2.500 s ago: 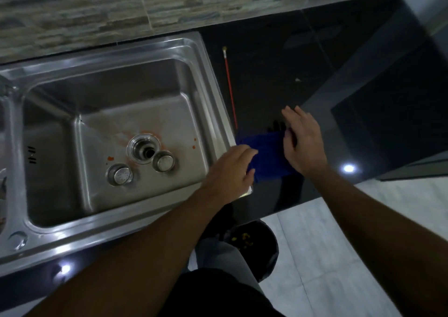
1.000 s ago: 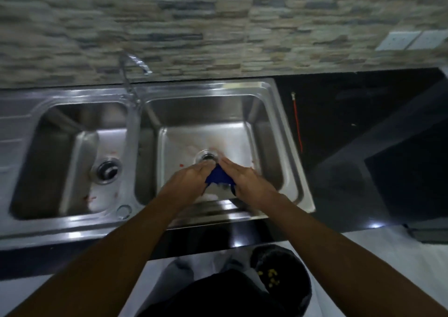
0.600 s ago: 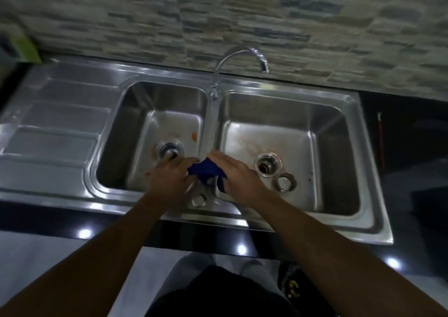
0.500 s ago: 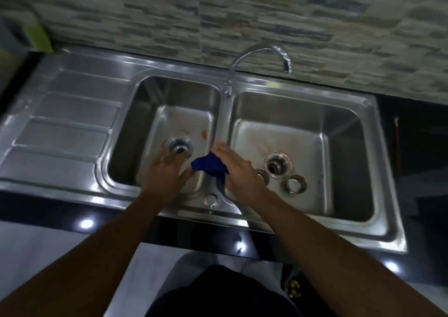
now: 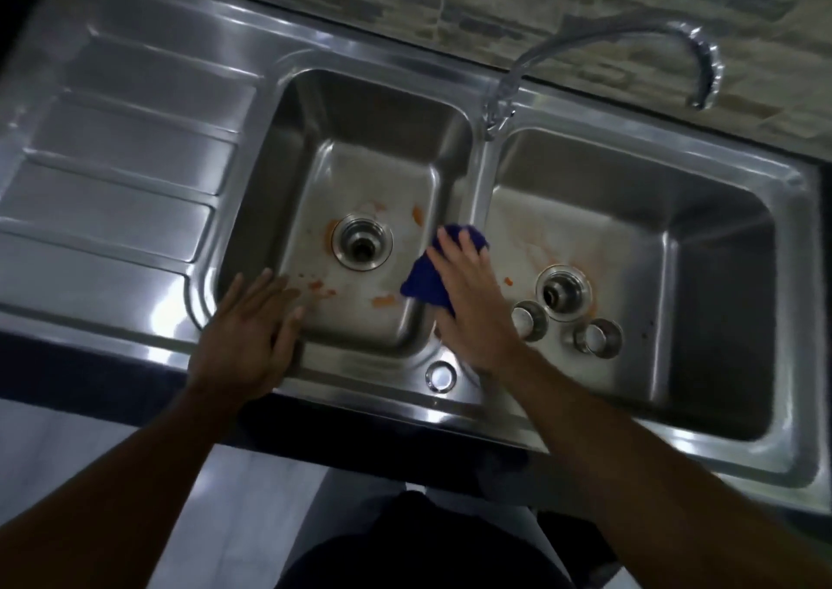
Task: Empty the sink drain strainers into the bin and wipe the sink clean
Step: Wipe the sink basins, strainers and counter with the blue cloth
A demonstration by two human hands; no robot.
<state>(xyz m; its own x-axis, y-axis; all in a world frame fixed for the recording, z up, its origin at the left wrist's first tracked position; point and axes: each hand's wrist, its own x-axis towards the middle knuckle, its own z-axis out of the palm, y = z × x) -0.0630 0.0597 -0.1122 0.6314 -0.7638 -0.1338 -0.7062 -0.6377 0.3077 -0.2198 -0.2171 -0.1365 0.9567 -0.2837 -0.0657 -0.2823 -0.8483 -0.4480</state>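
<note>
A steel double sink (image 5: 477, 174) fills the view. My right hand (image 5: 472, 300) lies with straight fingers on a bunched blue cloth (image 5: 423, 284), pressing it on the divider between the basins. My left hand (image 5: 250, 332) rests flat and open on the front rim of the left basin. Orange smears (image 5: 382, 301) dot the left basin floor around its open drain (image 5: 362, 242). Two metal strainers (image 5: 529, 320) (image 5: 599, 340) lie on the right basin floor beside its drain (image 5: 563, 292). No bin is in view.
A curved tap (image 5: 608, 39) rises behind the divider, its spout over the right basin. A ribbed steel drainboard (image 5: 112, 160) lies to the left. A stone-tile wall (image 5: 517, 7) runs behind. Pale floor tiles (image 5: 252, 498) show below the dark counter edge.
Both hands carried the cloth from the black counter to the sink. My left hand has let go and now rests on the left basin's rim; my right hand keeps the cloth on the divider.
</note>
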